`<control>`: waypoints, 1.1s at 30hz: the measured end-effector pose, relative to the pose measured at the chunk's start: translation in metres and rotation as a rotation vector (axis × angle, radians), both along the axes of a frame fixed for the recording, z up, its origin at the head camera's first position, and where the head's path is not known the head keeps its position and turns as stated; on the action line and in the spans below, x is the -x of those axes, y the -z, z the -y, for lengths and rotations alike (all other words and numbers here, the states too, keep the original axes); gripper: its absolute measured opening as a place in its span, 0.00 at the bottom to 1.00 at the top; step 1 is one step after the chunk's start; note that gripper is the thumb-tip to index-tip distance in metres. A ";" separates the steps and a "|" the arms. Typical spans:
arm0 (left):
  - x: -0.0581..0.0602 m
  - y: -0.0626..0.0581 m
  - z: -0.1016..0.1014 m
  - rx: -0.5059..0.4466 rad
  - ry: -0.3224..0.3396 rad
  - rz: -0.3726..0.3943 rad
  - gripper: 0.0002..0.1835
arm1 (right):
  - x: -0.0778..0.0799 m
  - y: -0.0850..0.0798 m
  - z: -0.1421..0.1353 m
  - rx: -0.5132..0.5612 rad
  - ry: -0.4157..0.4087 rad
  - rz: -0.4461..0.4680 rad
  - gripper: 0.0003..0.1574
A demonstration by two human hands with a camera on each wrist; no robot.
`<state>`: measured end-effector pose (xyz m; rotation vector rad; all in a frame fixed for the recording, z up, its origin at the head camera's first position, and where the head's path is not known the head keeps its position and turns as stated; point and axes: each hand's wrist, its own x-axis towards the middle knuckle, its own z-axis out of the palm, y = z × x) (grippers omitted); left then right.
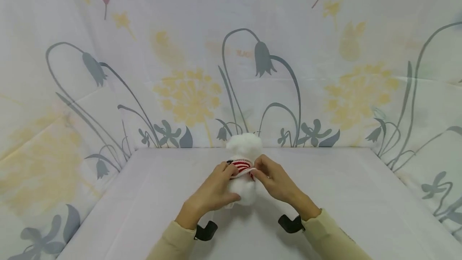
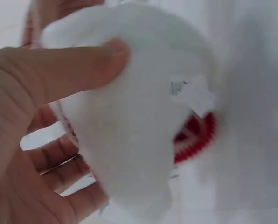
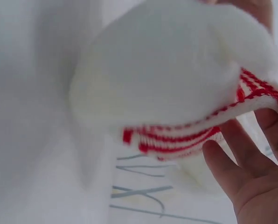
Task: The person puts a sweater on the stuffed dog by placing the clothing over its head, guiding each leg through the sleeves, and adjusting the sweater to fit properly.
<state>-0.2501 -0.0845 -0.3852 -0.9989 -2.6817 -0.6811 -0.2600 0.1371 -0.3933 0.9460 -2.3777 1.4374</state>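
Note:
A white plush toy (image 1: 244,144) stands out from the table between both hands, a red-and-white striped knitted garment (image 1: 241,165) around its middle. My left hand (image 1: 215,185) grips the toy from the left; in the left wrist view its thumb lies across the white plush body (image 2: 134,107), with the other fingers behind. A white tag (image 2: 192,94) hangs from the toy near the red knit edge. My right hand (image 1: 275,177) pinches the garment's white hem at the toy's right side. In the right wrist view, the striped knit (image 3: 176,140) stretches along the plush toward those fingers.
A white table (image 1: 155,163) lies under the hands. Behind and beside it hangs a cloth (image 1: 195,19) printed with grey and yellow flowers. Black wrist mounts (image 1: 206,231) stick out below both wrists, over the table.

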 end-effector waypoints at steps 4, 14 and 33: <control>0.006 0.018 -0.005 -0.013 0.020 0.028 0.24 | 0.000 0.000 0.000 -0.061 -0.024 -0.039 0.04; 0.006 0.028 -0.010 -0.132 -0.016 -0.099 0.06 | 0.007 0.012 -0.009 -0.336 -0.067 -0.121 0.14; 0.005 0.024 -0.010 0.116 0.042 0.079 0.11 | 0.009 0.024 -0.035 -0.498 -0.099 0.010 0.11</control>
